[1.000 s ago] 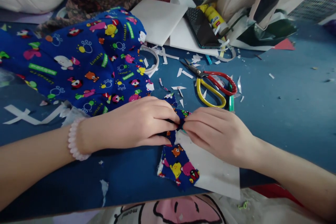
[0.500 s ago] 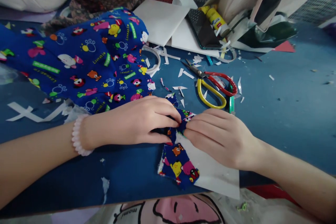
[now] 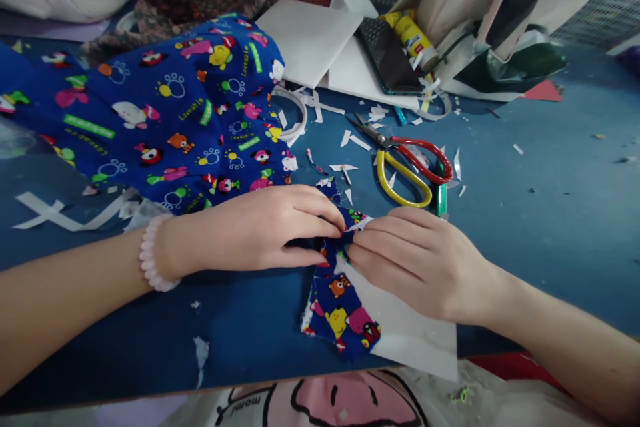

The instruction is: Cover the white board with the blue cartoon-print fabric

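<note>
Pinching one cloth piece (image 3: 345,315), seemingly: right hand (image 3: 427,257); left hand (image 3: 273,227), thumb apart, touches it.

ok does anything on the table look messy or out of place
Yes: white paper scraps lie strewn across the blue table around the scissors, loose and untidy. The small patterned cloth piece also looks uneven, with a ragged, frayed edge on its left.
</note>
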Available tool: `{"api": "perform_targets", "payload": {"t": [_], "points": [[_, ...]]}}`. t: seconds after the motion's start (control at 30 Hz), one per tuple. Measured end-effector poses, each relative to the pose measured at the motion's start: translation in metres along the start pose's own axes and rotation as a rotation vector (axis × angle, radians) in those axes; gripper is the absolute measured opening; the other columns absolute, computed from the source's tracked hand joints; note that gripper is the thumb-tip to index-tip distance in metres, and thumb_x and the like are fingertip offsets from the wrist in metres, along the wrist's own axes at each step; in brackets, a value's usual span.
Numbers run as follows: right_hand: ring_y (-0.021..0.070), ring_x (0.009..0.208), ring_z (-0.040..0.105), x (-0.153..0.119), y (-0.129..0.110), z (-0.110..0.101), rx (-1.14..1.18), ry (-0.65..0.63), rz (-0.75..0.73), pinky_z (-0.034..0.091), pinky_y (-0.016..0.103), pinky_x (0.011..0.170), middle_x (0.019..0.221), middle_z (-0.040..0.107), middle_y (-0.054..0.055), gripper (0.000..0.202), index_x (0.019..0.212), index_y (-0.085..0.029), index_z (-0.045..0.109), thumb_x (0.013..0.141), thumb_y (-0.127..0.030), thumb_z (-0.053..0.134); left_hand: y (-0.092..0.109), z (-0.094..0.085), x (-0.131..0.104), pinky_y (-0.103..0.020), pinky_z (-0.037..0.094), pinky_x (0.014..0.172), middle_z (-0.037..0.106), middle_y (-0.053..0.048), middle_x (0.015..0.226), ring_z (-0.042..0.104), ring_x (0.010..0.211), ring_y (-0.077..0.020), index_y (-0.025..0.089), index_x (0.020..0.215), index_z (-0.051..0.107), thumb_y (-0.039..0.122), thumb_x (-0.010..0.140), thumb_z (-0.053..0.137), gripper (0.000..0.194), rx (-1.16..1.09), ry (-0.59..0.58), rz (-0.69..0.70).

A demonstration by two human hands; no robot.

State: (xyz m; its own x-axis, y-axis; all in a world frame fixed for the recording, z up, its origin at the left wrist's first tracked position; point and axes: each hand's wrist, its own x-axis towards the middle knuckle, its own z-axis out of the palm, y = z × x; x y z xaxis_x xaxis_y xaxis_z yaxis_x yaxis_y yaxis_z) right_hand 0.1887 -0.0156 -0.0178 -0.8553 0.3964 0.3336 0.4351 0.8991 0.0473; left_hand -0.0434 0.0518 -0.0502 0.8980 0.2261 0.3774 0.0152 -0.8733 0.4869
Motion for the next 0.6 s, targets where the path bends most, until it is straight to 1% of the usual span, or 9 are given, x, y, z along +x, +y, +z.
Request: {"api": "perform_targets", "payload": {"t": [0.1,0.27,0.4,0.6], "points": [[0.0173,0.076,0.063,-0.002,0.0,0.001,0.01,-0.01,0.001,0.05,0.032,0.065,0.081,0.071,0.006,0.027,0.086,-0.013,0.069,0.096,-0.007,0.045,0.0,0.0,0.0,-0.031,0.049,0.102,0.07,-0.011,0.113,0.063,0.108,-0.0196,0.009,0.108,0.069,0.021,0.095,0.059,0.021,0.009,0.004,0.003],[0.0182,0.08,0.061,-0.008,-0.002,0.005,0.011,0.021,0.008,0.049,0.035,0.07,0.084,0.07,0.006,0.031,0.085,-0.016,0.068,0.098,-0.007,0.04,0.001,0.0,0.002,-0.03,0.051,0.098,0.071,-0.011,0.113,0.063,0.106,-0.0194,0.009,0.106,0.071,0.015,0.096,0.054,0.02,0.008,-0.003,0.009],[0.0184,0.082,0.061,-0.01,-0.002,0.006,0.009,0.027,-0.031,0.048,0.036,0.073,0.086,0.07,0.007,0.031,0.085,-0.017,0.068,0.097,-0.007,0.041,0.001,-0.002,0.002,-0.03,0.052,0.097,0.071,-0.013,0.112,0.063,0.106,-0.0202,0.008,0.104,0.071,0.013,0.097,0.051,0.022,0.021,-0.006,0.035],[0.0182,0.085,0.06,-0.011,0.0,0.006,0.042,0.043,-0.052,0.049,0.035,0.075,0.09,0.071,0.007,0.032,0.085,-0.017,0.068,0.098,-0.007,0.04,0.002,-0.004,0.002,-0.031,0.055,0.094,0.072,-0.015,0.109,0.065,0.104,-0.0224,0.006,0.1,0.072,0.011,0.098,0.046,0.026,0.135,-0.019,0.104]]}}
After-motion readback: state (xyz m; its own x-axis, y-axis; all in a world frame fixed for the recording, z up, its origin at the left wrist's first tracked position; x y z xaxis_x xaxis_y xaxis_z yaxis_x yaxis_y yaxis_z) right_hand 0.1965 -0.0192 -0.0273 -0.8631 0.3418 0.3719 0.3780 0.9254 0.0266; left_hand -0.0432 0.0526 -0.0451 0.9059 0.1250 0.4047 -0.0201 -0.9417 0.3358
